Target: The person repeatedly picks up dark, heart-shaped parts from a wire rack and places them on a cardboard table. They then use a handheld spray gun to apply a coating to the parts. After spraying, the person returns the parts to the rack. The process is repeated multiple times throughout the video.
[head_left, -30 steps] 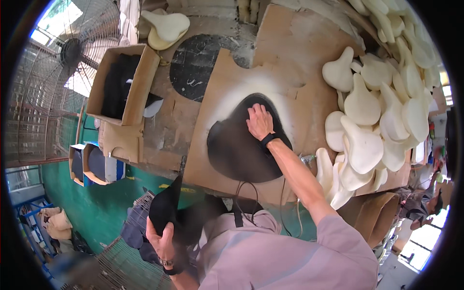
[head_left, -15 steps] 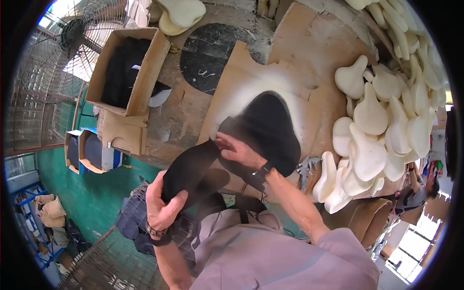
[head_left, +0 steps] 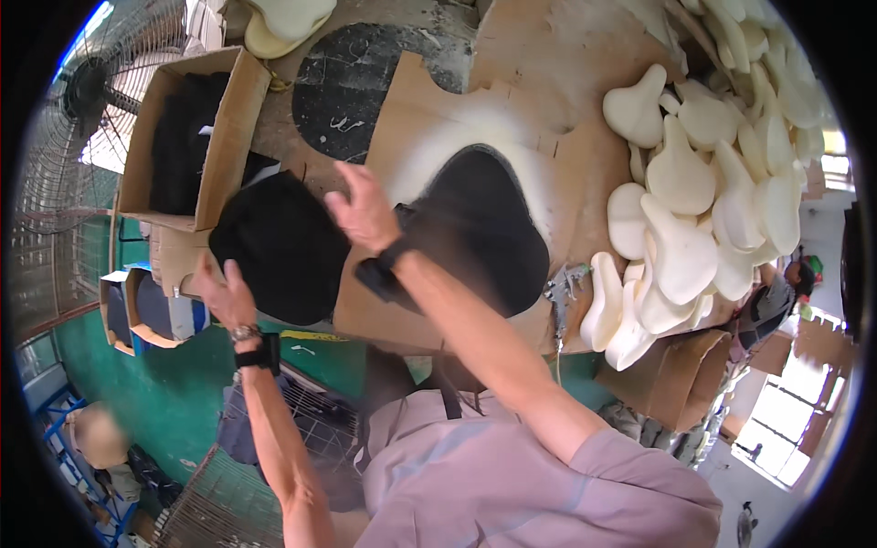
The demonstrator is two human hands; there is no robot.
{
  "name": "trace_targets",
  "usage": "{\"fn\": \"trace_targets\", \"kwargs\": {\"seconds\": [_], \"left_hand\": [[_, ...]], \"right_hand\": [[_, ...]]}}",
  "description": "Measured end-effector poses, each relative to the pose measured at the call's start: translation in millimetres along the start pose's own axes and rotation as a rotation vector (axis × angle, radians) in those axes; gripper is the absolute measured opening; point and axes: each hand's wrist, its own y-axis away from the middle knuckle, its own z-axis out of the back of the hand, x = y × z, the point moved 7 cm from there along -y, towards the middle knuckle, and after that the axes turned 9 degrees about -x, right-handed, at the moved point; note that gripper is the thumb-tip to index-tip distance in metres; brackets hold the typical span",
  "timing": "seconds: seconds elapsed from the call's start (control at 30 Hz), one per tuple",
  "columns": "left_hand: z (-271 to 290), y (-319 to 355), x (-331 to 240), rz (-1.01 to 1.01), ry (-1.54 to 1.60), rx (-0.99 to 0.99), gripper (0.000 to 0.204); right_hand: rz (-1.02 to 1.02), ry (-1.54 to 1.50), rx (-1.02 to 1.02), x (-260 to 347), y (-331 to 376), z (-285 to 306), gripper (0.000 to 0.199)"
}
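Observation:
A black saddle-shaped fabric piece (head_left: pixel 279 247) lies spread on the table's left part, between my two hands. At its lower left edge is my left hand (head_left: pixel 226 297), its thumb and fingers apart; whether they touch the edge I cannot tell. Above the right side of that piece my right hand (head_left: pixel 365 212) is spread open, with nothing in it. Another black saddle-shaped piece (head_left: pixel 489 228) rests on a cardboard sheet (head_left: pixel 388 151) ringed with white overspray, partly behind my right forearm.
Cream foam saddle pads (head_left: pixel 681 178) are heaped on the right. A spray gun (head_left: pixel 564 288) hangs at the table's front edge. At the left stand a cardboard box (head_left: pixel 236 137) of black pieces and a large wire-guarded fan (head_left: pixel 87 87). A dark round patch (head_left: pixel 333 100) marks the tabletop.
The black piece that was held up and bent in my hands now lies flat at the left. Both hands have moved left and let it loosen. The view has shifted a little.

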Motion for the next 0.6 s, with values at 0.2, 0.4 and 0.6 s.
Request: {"fn": "trace_targets", "kwargs": {"seconds": [0.2,0.4,0.6], "left_hand": [[-36,117,-167,-0.015,0.606,0.447,0.036],[-85,162,-229,-0.022,0.643,0.596,0.040],[-88,179,-232,-0.136,0.606,0.635,0.039]], "right_hand": [[0.276,0.541,0.220,-52,-2,117,0.030],[0.334,0.645,0.516,-62,8,113,0.034],[0.425,0.707,0.538,-66,7,111,0.023]]}}
